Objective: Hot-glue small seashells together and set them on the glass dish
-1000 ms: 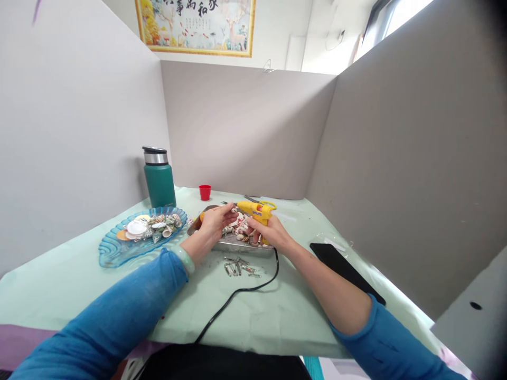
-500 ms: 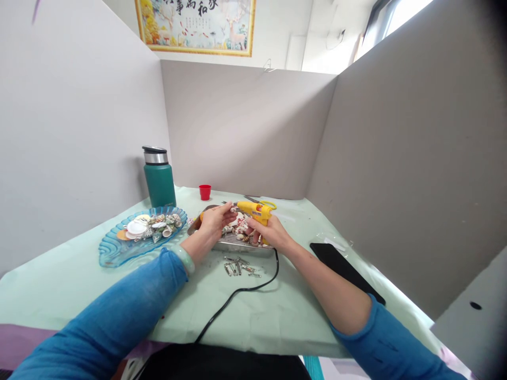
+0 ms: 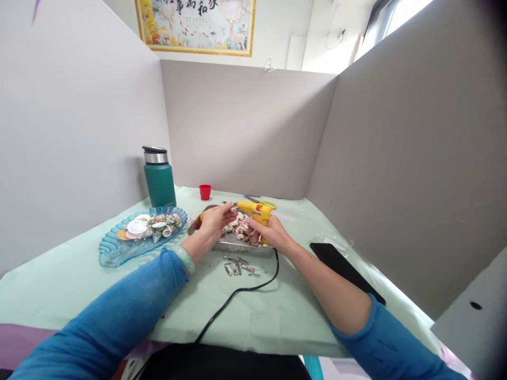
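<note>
My right hand [image 3: 274, 233] is wrapped round the grip of a yellow glue gun [image 3: 255, 211], its nozzle pointing left. Pinched in the fingertips of my left hand [image 3: 216, 221] is a small speckled shell [image 3: 234, 209], partly hidden, right at the nozzle; I cannot tell if they touch. Both hands are over a metal tray [image 3: 241, 246] of shells [image 3: 241, 228]. From the gun a black cord [image 3: 237, 290] runs down over the table's front edge. Several small metal clips [image 3: 238, 266] lie in front of the tray.
On the left, a blue glass dish [image 3: 113, 253] holds shells and pale discs. Behind it stands a green bottle [image 3: 159, 182]. A red cup [image 3: 205, 192] and yellow-handled scissors [image 3: 268, 204] lie farther back. A black flat object [image 3: 344, 272] is on the right. Grey panels [image 3: 249, 126] enclose the table.
</note>
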Action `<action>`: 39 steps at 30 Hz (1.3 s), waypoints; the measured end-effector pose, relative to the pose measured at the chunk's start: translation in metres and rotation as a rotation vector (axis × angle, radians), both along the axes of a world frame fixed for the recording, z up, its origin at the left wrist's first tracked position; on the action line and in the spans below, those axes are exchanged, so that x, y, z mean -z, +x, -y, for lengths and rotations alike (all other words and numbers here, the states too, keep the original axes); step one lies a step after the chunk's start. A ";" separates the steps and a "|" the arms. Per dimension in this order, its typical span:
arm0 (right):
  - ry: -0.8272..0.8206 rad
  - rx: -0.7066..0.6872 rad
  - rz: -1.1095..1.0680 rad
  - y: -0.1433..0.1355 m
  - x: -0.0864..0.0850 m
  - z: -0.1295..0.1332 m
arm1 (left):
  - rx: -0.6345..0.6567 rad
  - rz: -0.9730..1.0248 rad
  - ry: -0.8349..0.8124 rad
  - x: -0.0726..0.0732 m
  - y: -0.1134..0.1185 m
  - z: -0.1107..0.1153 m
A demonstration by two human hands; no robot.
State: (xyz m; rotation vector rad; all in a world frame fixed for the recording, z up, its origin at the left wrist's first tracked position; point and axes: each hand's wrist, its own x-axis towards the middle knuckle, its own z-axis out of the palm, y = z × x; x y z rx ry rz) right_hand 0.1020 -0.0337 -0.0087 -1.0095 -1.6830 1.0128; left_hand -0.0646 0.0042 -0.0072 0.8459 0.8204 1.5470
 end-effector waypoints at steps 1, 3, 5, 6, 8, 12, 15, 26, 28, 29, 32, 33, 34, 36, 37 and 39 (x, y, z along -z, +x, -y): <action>0.003 0.000 -0.002 0.000 0.000 0.000 | 0.003 -0.002 0.001 0.000 0.000 0.000; 0.011 0.003 -0.012 0.000 0.000 0.001 | 0.004 -0.002 0.002 -0.001 0.000 0.000; 0.009 0.004 -0.012 0.000 -0.001 0.001 | 0.001 -0.003 -0.001 -0.001 0.000 0.000; 0.008 0.004 -0.009 0.000 -0.001 0.001 | 0.001 -0.004 -0.002 -0.001 0.000 0.000; 0.011 0.007 -0.007 0.000 -0.001 0.001 | 0.000 -0.003 -0.002 -0.001 0.000 0.000; 0.004 0.002 -0.003 0.000 0.000 0.000 | 0.000 0.002 -0.004 0.000 0.000 0.000; -0.006 0.011 -0.011 0.000 0.001 -0.001 | -0.003 0.010 -0.002 0.000 -0.001 -0.002; 0.011 0.052 -0.329 -0.001 0.000 -0.005 | 0.293 0.018 0.098 -0.006 0.013 0.018; -0.016 0.015 -0.393 -0.002 0.002 -0.005 | 0.330 0.010 0.111 -0.007 0.015 0.021; -0.026 0.000 -0.414 -0.003 0.002 -0.004 | 0.337 0.005 0.114 -0.007 0.015 0.022; -0.048 -0.035 -0.461 -0.003 0.004 -0.005 | 0.346 -0.015 0.120 -0.008 0.016 0.023; -0.054 -0.042 -0.473 -0.003 0.004 -0.005 | 0.349 -0.022 0.124 -0.008 0.016 0.024; -0.060 -0.043 -0.483 -0.004 0.004 -0.005 | 0.348 -0.028 0.127 -0.008 0.017 0.024; -0.072 -0.037 -0.500 -0.004 0.003 -0.005 | 0.330 -0.043 0.128 -0.007 0.018 0.025; -0.077 -0.028 -0.507 -0.004 0.002 -0.005 | 0.316 -0.049 0.127 -0.006 0.019 0.025; -0.089 -0.016 -0.525 -0.005 0.001 -0.004 | 0.287 -0.059 0.121 -0.005 0.021 0.026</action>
